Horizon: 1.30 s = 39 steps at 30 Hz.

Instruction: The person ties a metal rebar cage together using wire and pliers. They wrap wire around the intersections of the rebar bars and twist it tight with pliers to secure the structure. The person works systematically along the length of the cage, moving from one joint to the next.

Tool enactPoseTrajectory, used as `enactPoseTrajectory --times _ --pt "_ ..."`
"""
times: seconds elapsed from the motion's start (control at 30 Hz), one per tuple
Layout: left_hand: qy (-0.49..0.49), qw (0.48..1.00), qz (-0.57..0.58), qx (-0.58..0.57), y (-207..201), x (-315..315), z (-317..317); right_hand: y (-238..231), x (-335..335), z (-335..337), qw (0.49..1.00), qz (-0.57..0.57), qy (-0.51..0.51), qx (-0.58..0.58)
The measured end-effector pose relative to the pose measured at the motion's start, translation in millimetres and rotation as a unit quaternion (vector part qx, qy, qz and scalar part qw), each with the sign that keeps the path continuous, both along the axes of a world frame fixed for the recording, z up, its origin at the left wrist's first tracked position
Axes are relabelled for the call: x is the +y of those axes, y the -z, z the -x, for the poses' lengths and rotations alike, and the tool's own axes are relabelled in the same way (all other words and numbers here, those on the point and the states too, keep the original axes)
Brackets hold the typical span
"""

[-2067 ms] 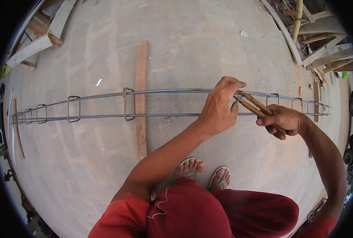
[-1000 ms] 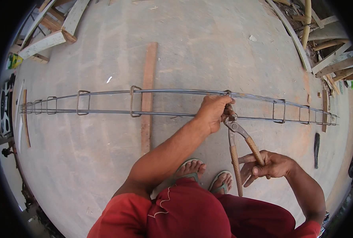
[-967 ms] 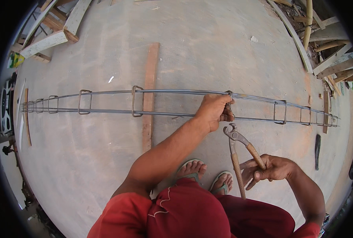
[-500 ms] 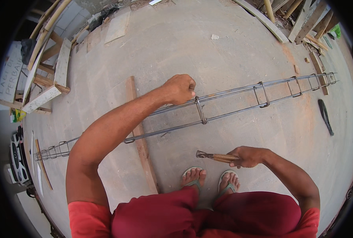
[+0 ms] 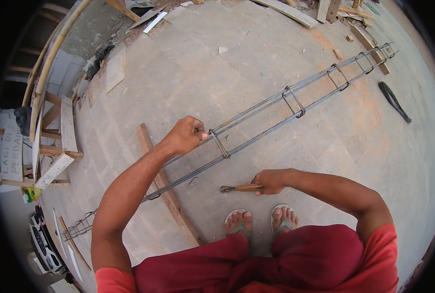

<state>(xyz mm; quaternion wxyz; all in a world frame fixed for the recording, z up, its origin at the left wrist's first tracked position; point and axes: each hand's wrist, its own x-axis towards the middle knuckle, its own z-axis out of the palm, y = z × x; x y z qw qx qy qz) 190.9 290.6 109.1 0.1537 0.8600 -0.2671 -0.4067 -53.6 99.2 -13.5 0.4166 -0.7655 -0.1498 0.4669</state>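
A: What sits closest to the person?

B: Two feet in pale green flip-flops (image 5: 283, 226). Just ahead, the right hand (image 5: 270, 182) is wrapped round the brown handles of metal pincers (image 5: 243, 188), their head pointing left, apart from the steel.

A: And the left hand (image 5: 185, 136)?

B: Farther forward, fingers curled, a fingertip at the upper rods of a long, narrow cage of grey steel rods (image 5: 262, 136), beside a rectangular brown wire hoop (image 5: 219, 143). Whether it grips, nobody can tell.

A: What does the hoop enclose?

B: The rods, running lengthwise through it. The cage slants across the grey floor (image 5: 325, 146); the left forearm (image 5: 124, 195) hides a stretch.

A: What else is around?

B: A reddish-brown wooden plank (image 5: 180, 210) crosses beneath the cage. Farther right lies an elongated black loop (image 5: 394, 101); a brown board (image 5: 361, 38) underlies the cage's far end. At far left stands a tall yellowish bamboo pole (image 5: 42, 80).
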Motion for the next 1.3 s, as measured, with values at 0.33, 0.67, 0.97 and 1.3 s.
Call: enactPoseTrajectory --times 0.33,0.67,0.97,1.3 --pt "0.118 0.981 0.004 -0.156 -1.9 -46.1 43.1 -3.0 -1.4 -1.4 1.0 -0.03 0.006 0.005" --pt "-0.039 0.947 0.049 -0.316 29.6 51.8 -39.0 -68.7 -25.3 9.9 0.94 -0.217 0.235 0.12" --pt "-0.321 0.878 0.331 0.13 -6.1 37.5 -11.0 -41.1 -46.5 -2.6 0.986 -0.115 0.118 0.037" --pt "-0.264 0.817 0.389 0.333 -42.6 37.9 62.0 -56.9 -27.9 1.4 0.945 0.058 0.15 -0.286"
